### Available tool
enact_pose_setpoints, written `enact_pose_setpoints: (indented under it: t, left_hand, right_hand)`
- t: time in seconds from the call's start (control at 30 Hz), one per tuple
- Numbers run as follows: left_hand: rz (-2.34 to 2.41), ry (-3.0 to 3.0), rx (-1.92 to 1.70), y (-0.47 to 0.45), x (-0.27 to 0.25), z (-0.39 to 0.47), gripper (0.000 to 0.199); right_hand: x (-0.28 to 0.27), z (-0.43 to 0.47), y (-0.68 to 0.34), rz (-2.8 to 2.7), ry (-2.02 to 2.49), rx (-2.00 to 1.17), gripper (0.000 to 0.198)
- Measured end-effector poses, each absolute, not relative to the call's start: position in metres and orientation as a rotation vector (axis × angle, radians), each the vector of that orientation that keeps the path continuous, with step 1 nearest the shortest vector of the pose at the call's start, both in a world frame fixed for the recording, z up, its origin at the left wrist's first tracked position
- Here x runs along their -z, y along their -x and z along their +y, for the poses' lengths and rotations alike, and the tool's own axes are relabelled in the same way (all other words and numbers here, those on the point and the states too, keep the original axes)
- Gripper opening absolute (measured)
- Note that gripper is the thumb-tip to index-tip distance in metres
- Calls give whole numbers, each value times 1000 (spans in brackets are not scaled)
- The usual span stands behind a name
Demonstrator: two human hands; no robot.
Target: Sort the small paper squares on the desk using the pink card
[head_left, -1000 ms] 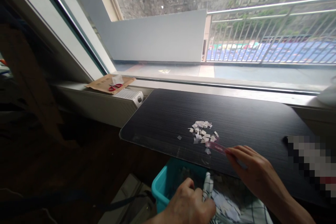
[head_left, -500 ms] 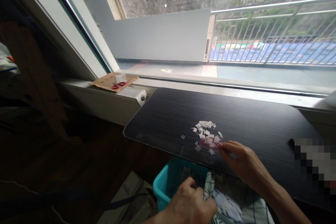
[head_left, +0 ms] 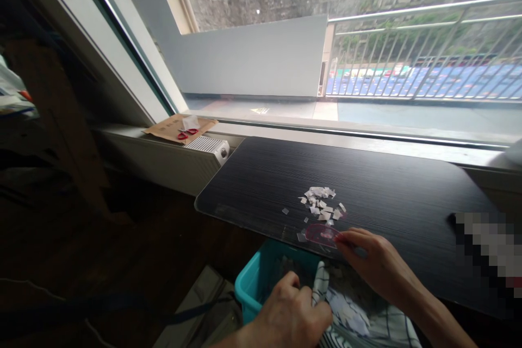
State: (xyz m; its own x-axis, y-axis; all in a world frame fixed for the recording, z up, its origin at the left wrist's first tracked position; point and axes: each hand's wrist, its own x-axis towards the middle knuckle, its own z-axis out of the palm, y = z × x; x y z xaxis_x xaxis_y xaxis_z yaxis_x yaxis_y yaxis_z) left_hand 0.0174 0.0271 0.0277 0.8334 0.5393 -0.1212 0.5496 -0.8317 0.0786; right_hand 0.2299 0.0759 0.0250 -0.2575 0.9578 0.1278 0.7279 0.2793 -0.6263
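Observation:
My right hand (head_left: 362, 247) pinches the end of a flat, rounded, pink see-through plastic piece (head_left: 318, 234) at the near edge of the black table (head_left: 253, 179). Small white paper scraps (head_left: 320, 193) lie in a loose pile just beyond it, with a few strays around. Over a turquoise bin (head_left: 248, 283) below the edge, my left hand (head_left: 291, 310) is closed on a checked cloth (head_left: 320, 283). Its fingertips are partly hidden. More white scraps (head_left: 346, 310) rest on the cloth below my right hand.
Red-handled scissors (head_left: 187, 134) lie on a brown envelope (head_left: 167, 129) on the windowsill at the left. A white radiator (head_left: 210, 147) stands beside the table's far left corner. A blurred-out object (head_left: 489, 244) sits at the table's right side. Behind is a large window.
My right hand has drawn the pink piece slightly toward the near edge, off the main scraps. Some scraps have shifted. My left hand stays on the cloth.

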Motion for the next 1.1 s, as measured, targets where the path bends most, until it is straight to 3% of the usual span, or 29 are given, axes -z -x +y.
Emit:
enact_pose_setpoints:
  t: [0.13,0.4,0.77,0.97,1.1]
  left_hand:
    - [868,-2885,184,-17,-30,28,9]
    - [879,-2852,258,-18,-34,28,12]
    - [873,-2873,143,-16,-29,27,34]
    - [858,-2879,108,-16,-27,26,36]
    - [858,-2867,157,-15,-29,27,27]
  right_hand:
    - [-26,77,-225,-2095,1444,-738,25]
    - [-17,84,-230,-2024,1512,-615,24]
    - [-20,80,-231,-1983,1515,-636,23]
    - [-24,75,-222,-2136,1410,-845,26]
    - [-28,91,-213,-2040,1404,-688,26]
